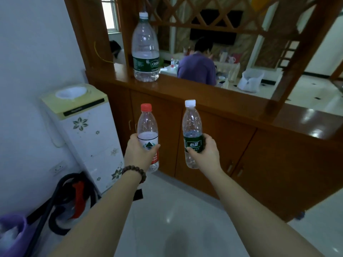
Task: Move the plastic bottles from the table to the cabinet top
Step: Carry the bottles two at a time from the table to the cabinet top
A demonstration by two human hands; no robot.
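My left hand (138, 153) grips a small clear bottle with a red cap and red-and-white label (148, 127), held upright. My right hand (206, 153) grips a small clear bottle with a white cap and green label (192, 125), also upright. Both are held out in front of the wooden cabinet, below the level of its glossy brown top (185, 86). A large clear bottle with a white cap and green label (145, 47) stands upright on the cabinet top at its left end.
A white and yellow water dispenser (83, 134) stands left of the cabinet against the wall. A wooden lattice screen (232, 17) rises above the cabinet top. Behind it a person in purple (196, 67) sits at a cluttered table. A black hose and purple bucket (13, 232) lie at lower left.
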